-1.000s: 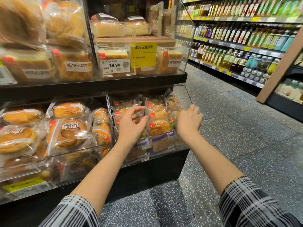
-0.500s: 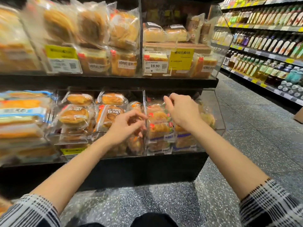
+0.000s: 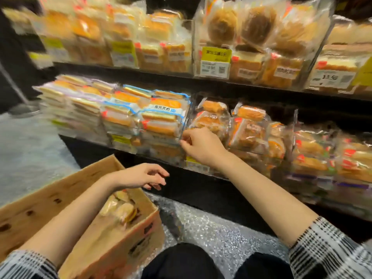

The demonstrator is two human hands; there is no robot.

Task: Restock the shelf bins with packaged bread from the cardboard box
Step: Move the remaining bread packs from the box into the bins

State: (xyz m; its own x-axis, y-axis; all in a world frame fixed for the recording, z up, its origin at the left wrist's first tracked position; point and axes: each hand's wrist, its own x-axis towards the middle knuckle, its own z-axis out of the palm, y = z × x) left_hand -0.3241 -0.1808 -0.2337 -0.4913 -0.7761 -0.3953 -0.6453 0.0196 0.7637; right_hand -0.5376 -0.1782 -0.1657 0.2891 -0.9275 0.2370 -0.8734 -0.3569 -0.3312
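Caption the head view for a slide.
Left hand hovers open over the cardboard box; right hand touches the lower shelf bins.

We see a grey speckled floor [image 3: 217, 234] under the dark shelf base [image 3: 211, 190]. Yellow price tags [image 3: 216, 54] with white labels [image 3: 214, 67] hang at the upper shelf edge. Black-and-white checked sleeves [image 3: 326, 254] and dark trousers [image 3: 181, 262] appear at the bottom
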